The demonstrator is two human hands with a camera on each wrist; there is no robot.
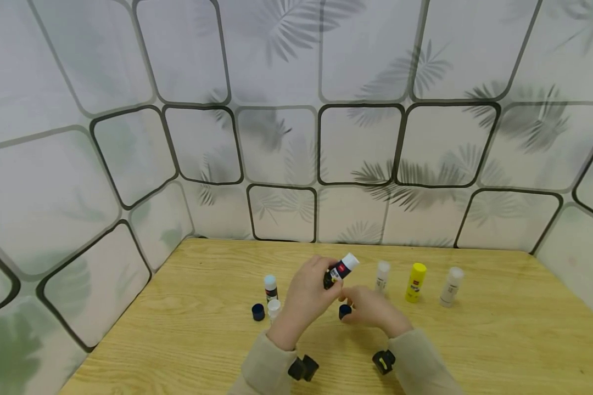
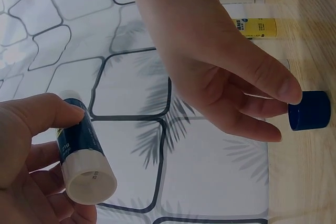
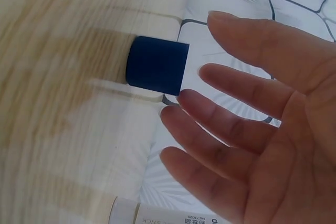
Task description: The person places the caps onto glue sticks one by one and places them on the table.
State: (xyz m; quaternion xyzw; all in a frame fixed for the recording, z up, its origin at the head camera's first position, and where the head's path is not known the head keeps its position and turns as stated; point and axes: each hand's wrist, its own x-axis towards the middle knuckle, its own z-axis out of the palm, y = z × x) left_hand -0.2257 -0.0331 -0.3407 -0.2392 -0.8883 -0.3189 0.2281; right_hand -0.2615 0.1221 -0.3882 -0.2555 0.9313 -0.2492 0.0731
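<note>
My left hand (image 1: 308, 293) grips a navy-labelled glue stick (image 1: 341, 269) above the table. The stick is tilted, its white end pointing up and to the right in the head view. In the left wrist view that white end of the glue stick (image 2: 86, 177) faces the camera and looks hollow. A navy cap (image 3: 157, 65) stands on the table beside my right hand (image 1: 373, 310). The fingers (image 3: 236, 124) of that hand are spread and loosely bent, and the right wrist view shows a gap between thumb and cap. Nothing is held in the right hand.
Left of the hands stand a dark-labelled glue stick (image 1: 270, 289), another navy cap (image 1: 258, 312) and a white-topped item (image 1: 274, 307) partly hidden by the left arm. To the right are a white glue stick (image 1: 382, 274), a yellow one (image 1: 415, 282) and another white one (image 1: 452, 287). A patterned curtain (image 1: 281, 148) hangs behind.
</note>
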